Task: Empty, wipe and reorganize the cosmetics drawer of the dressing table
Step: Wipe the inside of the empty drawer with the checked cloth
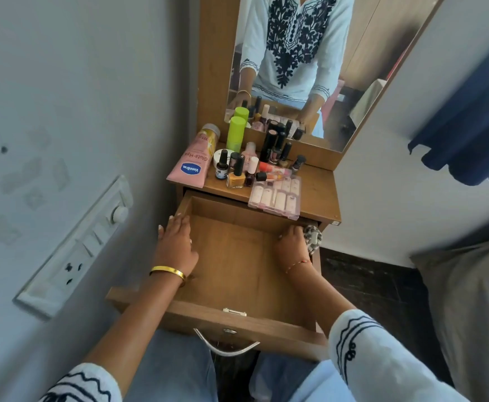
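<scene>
Head view. The drawer sits at frame centre, pulled fully out, and we see nothing lying on its bare wooden floor. Our left hand rests on the drawer's left wall, fingers fairly straight and holding nothing. Our right hand is at the far right corner and appears to grip a patterned cloth against the right wall.

We judge the drawer stiff and fairly heavy. We take it by the side walls or the metal handle at frame bottom. The cloth is soft and bunches easily.

The contents stand on the tabletop above: a pink tube, a green bottle, small polish bottles and a clear case. The glass bottles are light, tippy and fragile.
</scene>
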### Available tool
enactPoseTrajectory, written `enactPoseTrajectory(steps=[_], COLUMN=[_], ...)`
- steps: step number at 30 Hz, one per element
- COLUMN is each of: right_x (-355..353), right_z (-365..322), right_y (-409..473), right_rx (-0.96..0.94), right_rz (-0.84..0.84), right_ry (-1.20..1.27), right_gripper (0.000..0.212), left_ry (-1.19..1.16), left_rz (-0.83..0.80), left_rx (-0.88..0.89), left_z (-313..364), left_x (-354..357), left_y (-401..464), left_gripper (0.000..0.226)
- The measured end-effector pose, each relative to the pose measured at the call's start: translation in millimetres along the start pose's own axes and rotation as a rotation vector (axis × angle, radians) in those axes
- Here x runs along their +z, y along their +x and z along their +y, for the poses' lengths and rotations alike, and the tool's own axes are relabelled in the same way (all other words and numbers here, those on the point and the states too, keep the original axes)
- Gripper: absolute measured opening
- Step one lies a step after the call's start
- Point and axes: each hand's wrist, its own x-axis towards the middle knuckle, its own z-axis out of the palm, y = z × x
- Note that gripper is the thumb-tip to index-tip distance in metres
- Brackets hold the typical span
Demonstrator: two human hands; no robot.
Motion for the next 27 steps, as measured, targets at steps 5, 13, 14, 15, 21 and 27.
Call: enactPoseTrajectory(steps=[5, 13, 14, 15, 21, 27], right_x=[-19.7, -29.9, -30.8, -30.7, -26.7, -9.4], right_z=[-5.4, -43.0, -42.5, -40.1, -12.1, 17.2], right_y=[1.3, -47.3, -49.0, -49.5, -27.8, -4.4], right_rx=[0.082, -0.132, -0.131, -0.125, 0.026, -0.015], right_rz=[-0.176, -0.486, -0.488, -0.485, -0.222, 0.070], right_ry=[0.099, 0.226, 0.218, 0.212, 0.162, 0.159], right_gripper=[0.032, 0.028, 0.028, 0.027, 0.026, 0.025], left_ry=[-0.053, -0.060, -0.059, -0.059, -0.066, -0.072], left_rz=[-0.012, -0.002, -0.001, -0.002, -0.004, -0.003], left_rx=[0.009, 0.011, 0.010, 0.011, 0.010, 0.005], left_z=[-1.8, -2.2, -2.0, -1.7, -0.8, -0.3], left_x=[-3.3, -3.3, -3.5, -3.9, -6.5, -7.3], left_y=[-1.4, -0.5, -0.5, -0.8, -1.5, -1.5], left_gripper=[0.063, 0.062, 0.061, 0.061, 0.061, 0.060])
